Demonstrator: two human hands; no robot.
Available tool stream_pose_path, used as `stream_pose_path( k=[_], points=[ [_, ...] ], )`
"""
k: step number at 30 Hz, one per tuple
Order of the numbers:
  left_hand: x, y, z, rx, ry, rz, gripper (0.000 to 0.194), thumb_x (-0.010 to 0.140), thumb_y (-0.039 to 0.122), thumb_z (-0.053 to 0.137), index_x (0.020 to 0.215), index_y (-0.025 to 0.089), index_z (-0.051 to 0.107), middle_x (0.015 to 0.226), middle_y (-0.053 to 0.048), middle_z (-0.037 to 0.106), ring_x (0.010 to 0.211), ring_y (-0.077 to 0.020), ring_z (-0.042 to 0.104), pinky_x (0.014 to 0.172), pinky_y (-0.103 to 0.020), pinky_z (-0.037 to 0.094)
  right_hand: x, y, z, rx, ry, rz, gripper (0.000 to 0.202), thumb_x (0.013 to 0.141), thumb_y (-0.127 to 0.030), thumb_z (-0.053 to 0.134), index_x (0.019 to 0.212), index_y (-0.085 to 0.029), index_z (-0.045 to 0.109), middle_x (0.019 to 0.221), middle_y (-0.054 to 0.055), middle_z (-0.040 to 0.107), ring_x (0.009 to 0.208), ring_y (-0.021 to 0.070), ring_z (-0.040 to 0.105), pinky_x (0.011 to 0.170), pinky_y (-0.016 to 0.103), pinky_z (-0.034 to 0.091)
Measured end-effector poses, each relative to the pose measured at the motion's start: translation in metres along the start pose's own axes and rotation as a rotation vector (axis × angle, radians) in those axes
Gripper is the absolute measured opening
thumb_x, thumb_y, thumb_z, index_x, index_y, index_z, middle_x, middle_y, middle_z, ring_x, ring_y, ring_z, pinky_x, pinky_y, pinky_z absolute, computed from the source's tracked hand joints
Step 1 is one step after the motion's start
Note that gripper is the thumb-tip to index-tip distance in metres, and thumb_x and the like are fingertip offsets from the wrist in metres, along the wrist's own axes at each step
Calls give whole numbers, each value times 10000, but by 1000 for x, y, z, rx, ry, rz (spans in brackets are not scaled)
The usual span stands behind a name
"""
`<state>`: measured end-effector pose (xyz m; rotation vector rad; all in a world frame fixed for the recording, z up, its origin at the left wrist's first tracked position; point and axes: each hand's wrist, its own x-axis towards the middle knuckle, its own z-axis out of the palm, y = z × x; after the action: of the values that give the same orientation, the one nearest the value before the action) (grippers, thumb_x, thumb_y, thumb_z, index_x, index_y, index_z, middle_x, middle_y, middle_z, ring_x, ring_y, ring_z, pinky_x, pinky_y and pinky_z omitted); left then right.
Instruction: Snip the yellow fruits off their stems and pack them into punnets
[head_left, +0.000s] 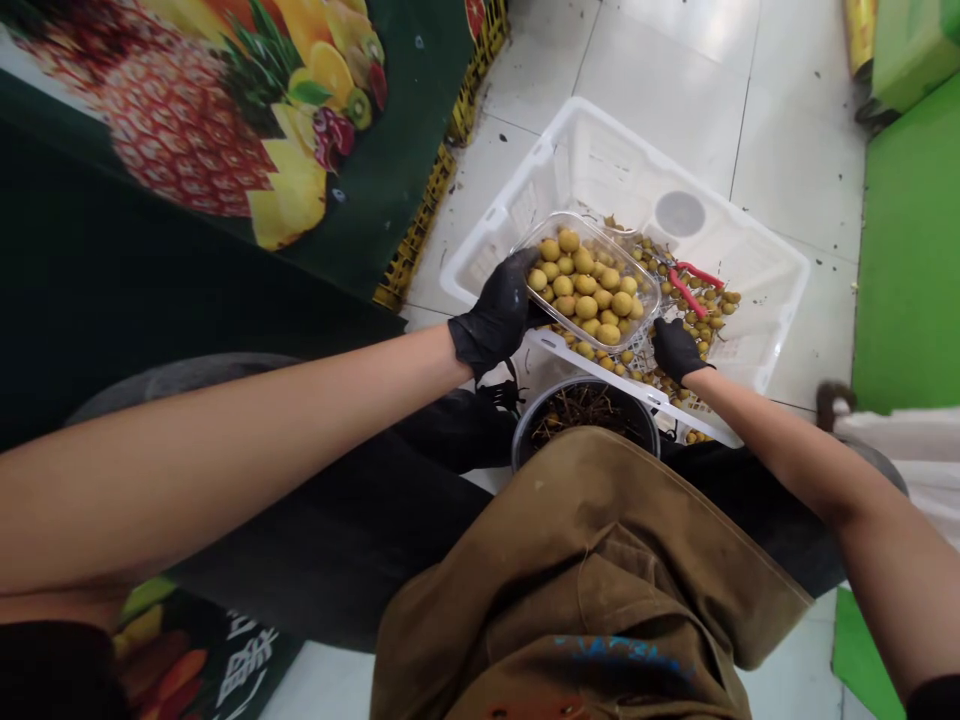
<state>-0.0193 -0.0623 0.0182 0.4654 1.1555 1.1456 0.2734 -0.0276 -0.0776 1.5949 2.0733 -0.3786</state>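
Observation:
A clear plastic container [598,318] full of round yellow-brown longans [586,307] is tilted over a white crate. Gloved in black, my left hand [499,312] grips its left end, fingers wrapped under the rim. My right hand [677,350], also in a black glove, is closed just beside the container's right corner, over the loose fruit. What its fingers hold, if anything, is hidden. Red-handled clippers [688,290] lie on the longans in the crate, beyond my right hand.
The white plastic crate [776,262] stands on the tiled floor, with longans on stems inside. A bucket of twigs [592,408] sits between my legs, partly behind my brown apron [570,540]. A fruit-printed cover [360,215] over yellow crates is at left; a green panel [907,260] stands right.

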Motion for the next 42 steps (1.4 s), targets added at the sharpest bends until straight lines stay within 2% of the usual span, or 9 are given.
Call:
stream_pose_path(
  k=[8, 14, 19, 22, 27, 30, 34, 37, 42],
  points=[
    [11, -9, -3, 82, -10, 45, 489, 996, 688, 678, 1201, 262, 802, 1118, -87, 899, 1231, -375, 850, 985, -486, 749, -2, 8, -61, 152, 186, 46, 471, 1174, -265, 515, 1532, -76, 755, 1440, 284, 826, 1357, 383, 783, 1160, 465, 605],
    [11, -12, -7, 180, -26, 172, 544, 1046, 707, 687, 1307, 242, 795, 1258, -72, 890, 1340, -384, 824, 1098, -549, 748, -42, -6, -132, 474, 729, -278, 463, 1208, -483, 557, 1522, -210, 761, 1327, 158, 871, 1129, 337, 830, 1062, 510, 668],
    [12, -14, -7, 162, -70, 161, 570, 1055, 720, 661, 1279, 217, 809, 1263, -110, 898, 1343, -380, 830, 1112, -539, 752, -77, -26, -157, 455, 668, -477, 628, 1194, -623, 617, 1687, -238, 678, 1355, 144, 847, 1154, 355, 831, 1062, 548, 670],
    [14, -13, -7, 138, -84, 96, 556, 1093, 664, 566, 1312, 213, 806, 1204, -111, 898, 1273, -364, 856, 1043, -519, 773, -80, -19, -160, 447, 550, -376, 548, 1194, -600, 629, 1557, -209, 753, 1164, 134, 855, 1088, 371, 840, 1058, 572, 661],
    [18, -8, -2, 199, -150, 65, 602, 1128, 675, 465, 1343, 216, 790, 1147, -106, 879, 1245, -370, 863, 966, -510, 781, -79, -11, -145, 759, 78, -292, 335, 1193, -439, 636, 1385, -205, 779, 816, 45, 777, 685, 248, 767, 731, 420, 661],
    [12, 6, 8, 267, -254, 69, 690, 1167, 714, 376, 1414, 207, 773, 1164, -116, 881, 1312, -374, 841, 1026, -515, 768, -80, -13, -141, 949, 49, -203, 306, 1142, -302, 656, 1395, -189, 787, 734, 18, 727, 573, 202, 683, 604, 368, 613],
    [-1, 38, 25, 346, -397, 5, 834, 1247, 684, 106, 1519, 188, 719, 1363, -150, 867, 1429, -350, 799, 1115, -520, 731, -103, 11, -152, 1077, 202, -130, 240, 1095, -308, 735, 1274, -175, 822, 703, 9, 658, 569, 186, 658, 569, 348, 608],
    [-4, 55, 29, 405, -327, 53, 659, 1262, 695, 308, 1489, 244, 732, 1393, -92, 867, 1384, -317, 831, 1105, -513, 731, -150, 56, -153, 1144, 422, -26, 285, 1063, -358, 759, 1288, -197, 825, 718, 0, 655, 557, 172, 641, 526, 309, 565],
    [5, 50, 17, 764, -234, 57, 654, 972, 878, 690, 1252, 308, 845, 1329, 3, 922, 1283, -315, 864, 1113, -510, 727, -255, 137, -87, 1271, 880, 390, 457, 904, -330, 727, 1341, -225, 809, 650, -34, 660, 479, 156, 527, 461, 289, 430]
  ],
)
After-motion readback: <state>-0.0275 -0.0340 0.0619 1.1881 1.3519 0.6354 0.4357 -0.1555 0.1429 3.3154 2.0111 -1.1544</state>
